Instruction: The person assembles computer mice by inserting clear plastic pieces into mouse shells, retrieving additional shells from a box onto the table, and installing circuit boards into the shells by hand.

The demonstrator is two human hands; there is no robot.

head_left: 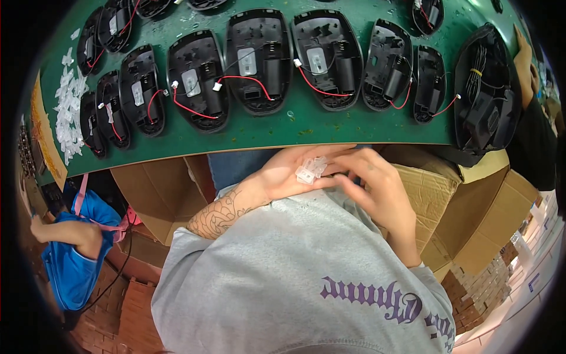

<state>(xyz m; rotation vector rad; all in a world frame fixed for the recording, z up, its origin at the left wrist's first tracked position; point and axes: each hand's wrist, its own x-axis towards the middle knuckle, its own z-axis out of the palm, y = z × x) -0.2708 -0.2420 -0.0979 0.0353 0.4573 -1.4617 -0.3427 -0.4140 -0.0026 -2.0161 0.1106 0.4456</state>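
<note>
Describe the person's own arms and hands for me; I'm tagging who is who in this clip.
Both hands are bare, no gloves or rings visible. The left forearm carries a dark line tattoo with scrolling patterns. The left hand and right hand come out of a grey sweatshirt with purple lettering; its sleeves sit pushed back.
</note>
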